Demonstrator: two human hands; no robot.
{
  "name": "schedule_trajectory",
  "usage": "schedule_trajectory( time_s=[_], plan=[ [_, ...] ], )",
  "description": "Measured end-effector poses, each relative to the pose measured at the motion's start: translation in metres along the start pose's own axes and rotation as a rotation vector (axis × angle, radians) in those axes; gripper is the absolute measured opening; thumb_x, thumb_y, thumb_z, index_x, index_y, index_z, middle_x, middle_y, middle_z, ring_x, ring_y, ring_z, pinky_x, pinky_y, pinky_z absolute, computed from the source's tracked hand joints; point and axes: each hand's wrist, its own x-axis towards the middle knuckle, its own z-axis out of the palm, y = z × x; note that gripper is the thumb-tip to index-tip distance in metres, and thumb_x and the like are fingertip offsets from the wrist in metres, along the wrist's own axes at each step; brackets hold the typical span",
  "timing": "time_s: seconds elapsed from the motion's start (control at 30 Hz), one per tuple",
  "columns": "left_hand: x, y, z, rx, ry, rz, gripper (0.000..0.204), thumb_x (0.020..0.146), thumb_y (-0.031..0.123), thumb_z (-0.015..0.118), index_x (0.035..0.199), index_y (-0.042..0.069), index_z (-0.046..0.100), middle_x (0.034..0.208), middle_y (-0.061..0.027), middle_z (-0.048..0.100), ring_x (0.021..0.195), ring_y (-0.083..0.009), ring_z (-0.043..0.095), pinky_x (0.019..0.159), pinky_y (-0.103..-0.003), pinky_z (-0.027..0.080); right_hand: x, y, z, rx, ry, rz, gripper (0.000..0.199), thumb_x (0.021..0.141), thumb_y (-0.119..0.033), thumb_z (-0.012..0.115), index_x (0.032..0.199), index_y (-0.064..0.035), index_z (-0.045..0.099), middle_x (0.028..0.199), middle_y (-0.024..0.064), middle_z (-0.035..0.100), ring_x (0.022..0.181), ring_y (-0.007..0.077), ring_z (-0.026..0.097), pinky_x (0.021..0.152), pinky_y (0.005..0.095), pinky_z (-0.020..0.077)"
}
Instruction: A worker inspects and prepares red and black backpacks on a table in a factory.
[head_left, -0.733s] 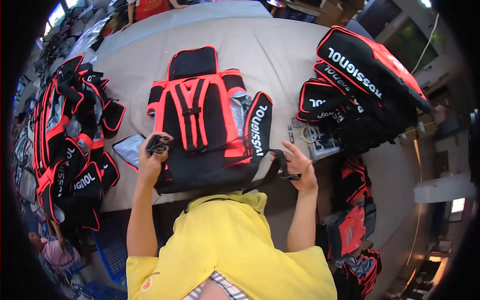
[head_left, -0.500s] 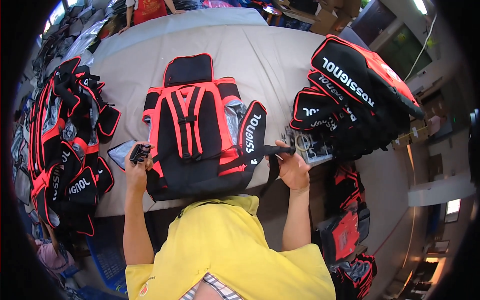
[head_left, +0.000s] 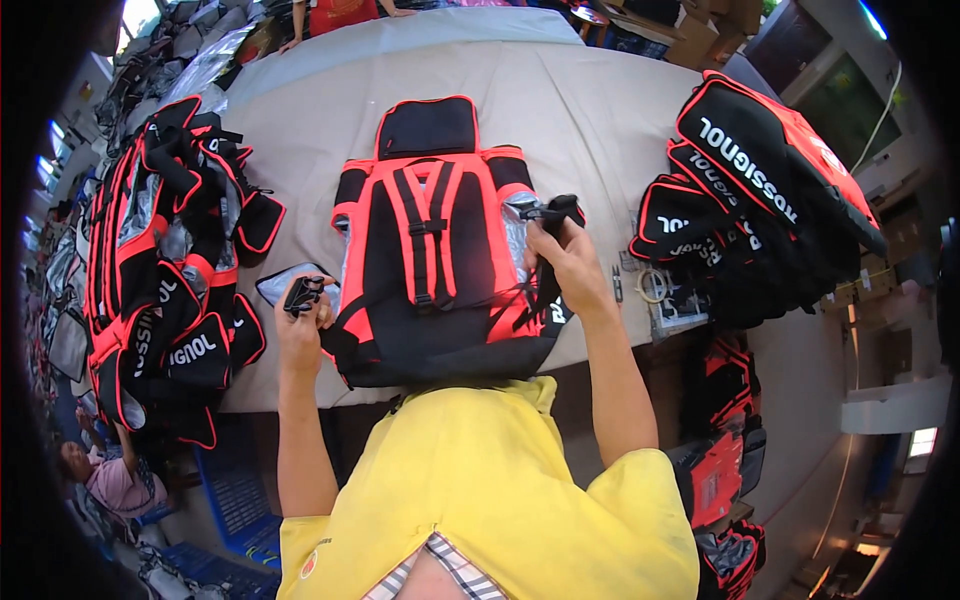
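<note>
A black and red backpack [head_left: 384, 275] lies in front of me on the table, its strapped back panel facing up and its lid flap spread out at the far end. At the pack's near left side, my left hand [head_left: 303, 335] is closed round several small black plastic buckles [head_left: 304, 292]. My right hand [head_left: 574, 262] pinches a black webbing strap [head_left: 543, 290] over the pack's right side. A dark piece, perhaps a buckle, shows at those fingertips, too small to be sure of. The right side flap is partly hidden behind that hand and the strap.
Similar packs [head_left: 165, 270] are heaped at the left table edge, and more packs [head_left: 750, 190] are stacked at the right. A tape roll [head_left: 655, 287] sits beside the right stack. Across the beige tablecloth [head_left: 590, 110] a person in red [head_left: 340, 14] stands. A blue crate [head_left: 240, 505] is below left.
My right hand has moved forward along the pack's right side, bringing the strap with it. The left hand keeps its hold on the buckles. The whole view has shifted slightly.
</note>
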Motion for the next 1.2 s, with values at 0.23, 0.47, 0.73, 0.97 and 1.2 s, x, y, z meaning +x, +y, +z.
schedule_trajectory(
  time_s=[0.23, 0.47, 0.73, 0.97, 1.2],
  plan=[
    [0.006, 0.008, 0.006, -0.054, 0.012, 0.069, 0.037, 0.109, 0.029, 0.07, 0.124, -0.004, 0.062, 0.078, 0.0013, 0.049, 0.065, -0.0068, 0.04, 0.059, -0.025, 0.033, 0.027, 0.005, 0.079, -0.287, -0.066, -0.171, 0.041, 0.099, -0.028, 0.082, 0.126, 0.0009, 0.072, 0.114, 0.0126, 0.079, 0.106, 0.0178, 0.074, 0.093, 0.0335, 0.0561],
    [0.014, 0.032, 0.039, 0.385, 0.007, 0.097, 0.023, 0.099, -0.002, 0.055, 0.119, -0.001, 0.067, 0.089, 0.0012, 0.061, 0.076, -0.0043, 0.051, 0.065, -0.021, 0.039, 0.063, 0.001, 0.099, -0.349, -0.341, -0.069, 0.06, 0.106, -0.028, 0.075, 0.152, 0.0014, 0.051, 0.137, 0.0152, 0.07, 0.129, 0.023, 0.068, 0.105, 0.036, 0.0566],
    [0.011, 0.036, 0.063, 0.484, -0.069, 0.028, 0.056, 0.075, -0.021, 0.041, 0.116, 0.003, 0.07, 0.09, 0.0011, 0.065, 0.083, -0.0045, 0.059, 0.07, -0.018, 0.044, -0.026, 0.049, -0.07, -0.126, 0.345, 0.14, 0.032, 0.11, -0.029, 0.069, 0.124, -0.0003, 0.072, 0.106, 0.0087, 0.078, 0.093, 0.0142, 0.075, 0.08, 0.0275, 0.0583],
    [0.028, -0.002, 0.133, 1.065, -0.426, 0.177, 0.063, 0.088, 0.01, 0.081, 0.145, 0.007, 0.055, 0.118, -0.0199, 0.071, 0.111, -0.0334, 0.07, 0.094, -0.044, 0.056, -0.112, 0.108, -0.075, -0.174, 0.347, 0.281, 0.022, 0.106, -0.02, 0.074, 0.116, -0.001, 0.077, 0.092, -0.0019, 0.072, 0.079, 0.0058, 0.064, 0.069, 0.0241, 0.0496],
    [-0.016, -0.065, 0.18, 1.489, -1.065, 0.047, 0.089, 0.09, 0.052, 0.082, 0.158, 0.005, 0.05, 0.164, -0.0268, 0.046, 0.158, -0.044, 0.035, 0.125, -0.061, 0.033, -0.091, 0.17, -0.155, -0.398, 0.575, 0.335, 0.027, 0.108, -0.027, 0.07, 0.113, -0.0014, 0.076, 0.092, -0.0018, 0.073, 0.084, 0.0077, 0.067, 0.071, 0.0247, 0.051]
  ],
)
